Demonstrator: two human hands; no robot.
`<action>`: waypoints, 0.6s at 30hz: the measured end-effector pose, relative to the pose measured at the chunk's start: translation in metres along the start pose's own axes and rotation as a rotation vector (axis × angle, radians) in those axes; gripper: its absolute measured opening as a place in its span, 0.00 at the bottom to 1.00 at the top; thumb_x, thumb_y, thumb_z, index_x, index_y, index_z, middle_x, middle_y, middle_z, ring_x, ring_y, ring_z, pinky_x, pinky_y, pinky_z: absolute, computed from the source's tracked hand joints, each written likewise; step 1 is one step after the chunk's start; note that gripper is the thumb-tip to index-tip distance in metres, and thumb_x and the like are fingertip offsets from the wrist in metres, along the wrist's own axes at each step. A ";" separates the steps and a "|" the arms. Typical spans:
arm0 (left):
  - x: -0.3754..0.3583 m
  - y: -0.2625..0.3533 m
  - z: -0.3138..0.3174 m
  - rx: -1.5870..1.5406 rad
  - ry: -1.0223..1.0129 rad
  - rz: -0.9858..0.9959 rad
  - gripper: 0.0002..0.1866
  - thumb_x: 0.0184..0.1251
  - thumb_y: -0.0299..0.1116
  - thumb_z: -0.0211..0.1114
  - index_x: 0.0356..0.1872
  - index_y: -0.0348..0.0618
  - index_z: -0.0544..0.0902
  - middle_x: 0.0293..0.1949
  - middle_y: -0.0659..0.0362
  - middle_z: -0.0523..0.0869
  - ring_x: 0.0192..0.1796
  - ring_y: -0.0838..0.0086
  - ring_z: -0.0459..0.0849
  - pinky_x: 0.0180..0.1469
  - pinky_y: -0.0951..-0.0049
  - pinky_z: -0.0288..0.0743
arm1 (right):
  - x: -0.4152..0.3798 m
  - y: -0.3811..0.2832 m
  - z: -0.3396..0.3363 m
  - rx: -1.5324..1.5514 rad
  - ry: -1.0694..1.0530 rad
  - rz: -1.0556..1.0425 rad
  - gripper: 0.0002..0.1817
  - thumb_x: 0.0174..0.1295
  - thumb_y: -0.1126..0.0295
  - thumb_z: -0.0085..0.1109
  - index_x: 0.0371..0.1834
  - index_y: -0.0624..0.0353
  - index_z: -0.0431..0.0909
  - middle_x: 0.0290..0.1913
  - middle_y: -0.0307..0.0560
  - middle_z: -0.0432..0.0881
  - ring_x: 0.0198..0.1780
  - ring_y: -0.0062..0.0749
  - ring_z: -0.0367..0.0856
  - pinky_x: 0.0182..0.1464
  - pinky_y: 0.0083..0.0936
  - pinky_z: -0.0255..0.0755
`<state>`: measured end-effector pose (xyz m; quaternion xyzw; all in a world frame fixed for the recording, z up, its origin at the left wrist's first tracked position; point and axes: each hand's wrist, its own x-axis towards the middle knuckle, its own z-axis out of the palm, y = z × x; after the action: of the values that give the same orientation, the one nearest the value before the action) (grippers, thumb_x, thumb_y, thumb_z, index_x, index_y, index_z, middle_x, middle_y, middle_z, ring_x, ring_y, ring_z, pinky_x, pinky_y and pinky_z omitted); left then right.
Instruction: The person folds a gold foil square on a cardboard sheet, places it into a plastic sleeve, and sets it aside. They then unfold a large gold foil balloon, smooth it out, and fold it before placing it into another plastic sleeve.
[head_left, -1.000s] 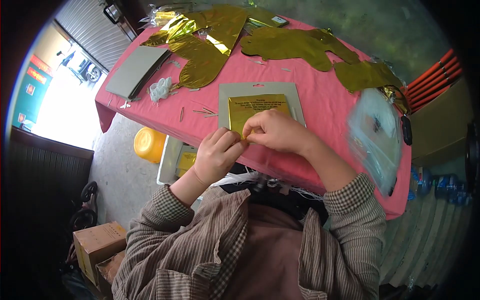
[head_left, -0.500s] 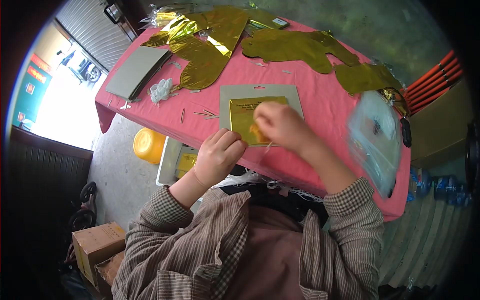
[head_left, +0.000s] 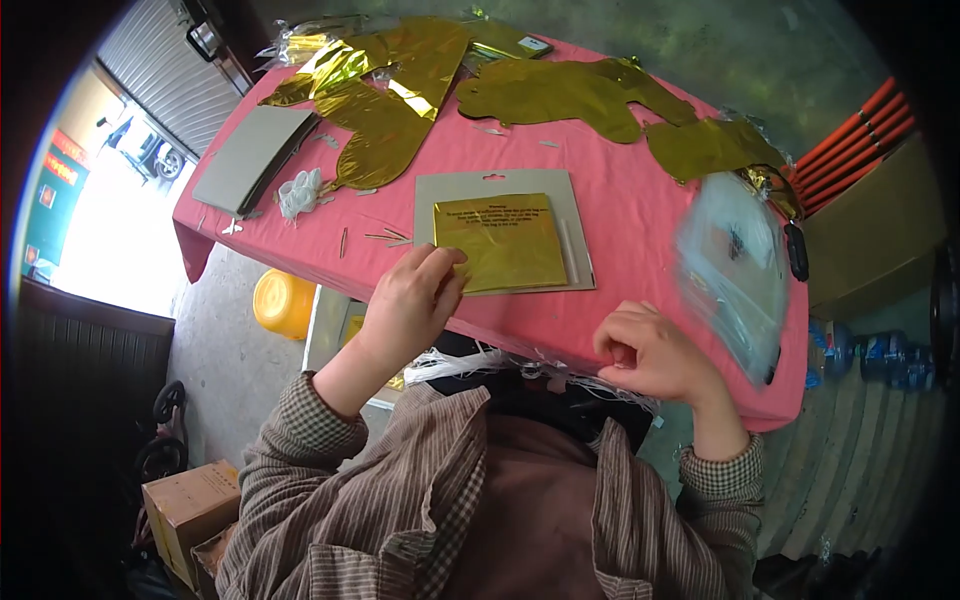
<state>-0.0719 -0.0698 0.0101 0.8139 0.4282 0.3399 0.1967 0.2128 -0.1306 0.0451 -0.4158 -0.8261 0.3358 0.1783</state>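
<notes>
A folded gold foil square [head_left: 505,242] lies on a grey card [head_left: 560,195] near the front edge of the pink table [head_left: 640,215]. My left hand [head_left: 410,300] presses its fingertips on the foil's near left corner. My right hand [head_left: 655,355] hangs at the table's front edge, fingers curled over the white strings [head_left: 470,362] that lie there; whether it grips one cannot be told.
Flat gold foil balloons [head_left: 560,95] cover the table's far side. A stack of grey cards [head_left: 250,155] and a white bundle [head_left: 300,192] lie at the left. Clear plastic bags [head_left: 735,265] lie at the right edge. A yellow bucket [head_left: 282,302] stands on the floor.
My right hand has left the foil square and dropped back to the table's front edge. The left hand stays on the foil's corner.
</notes>
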 end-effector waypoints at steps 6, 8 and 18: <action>0.004 -0.003 -0.003 0.040 -0.100 -0.028 0.09 0.58 0.26 0.61 0.40 0.38 0.75 0.32 0.51 0.77 0.35 0.55 0.79 0.38 0.61 0.73 | 0.020 0.005 0.027 -0.309 0.232 0.017 0.11 0.45 0.71 0.66 0.32 0.57 0.77 0.27 0.41 0.74 0.40 0.33 0.74 0.43 0.30 0.67; 0.006 -0.003 -0.004 0.054 -0.119 -0.039 0.10 0.58 0.26 0.61 0.41 0.37 0.75 0.33 0.50 0.77 0.37 0.55 0.78 0.40 0.60 0.74 | 0.036 0.005 0.036 -0.475 0.444 -0.210 0.18 0.47 0.72 0.66 0.43 0.60 0.78 0.42 0.47 0.77 0.50 0.38 0.74 0.51 0.34 0.68; -0.005 -0.015 -0.010 0.308 0.013 -0.072 0.13 0.57 0.34 0.64 0.40 0.41 0.76 0.35 0.54 0.77 0.42 0.58 0.76 0.43 0.60 0.70 | 0.041 0.013 0.053 -0.558 0.059 -0.068 0.42 0.64 0.44 0.45 0.71 0.65 0.50 0.73 0.56 0.49 0.75 0.46 0.43 0.74 0.40 0.37</action>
<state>-0.0897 -0.0655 0.0053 0.8164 0.5054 0.2680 0.0790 0.1652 -0.1137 -0.0009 -0.4306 -0.8945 0.0770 0.0922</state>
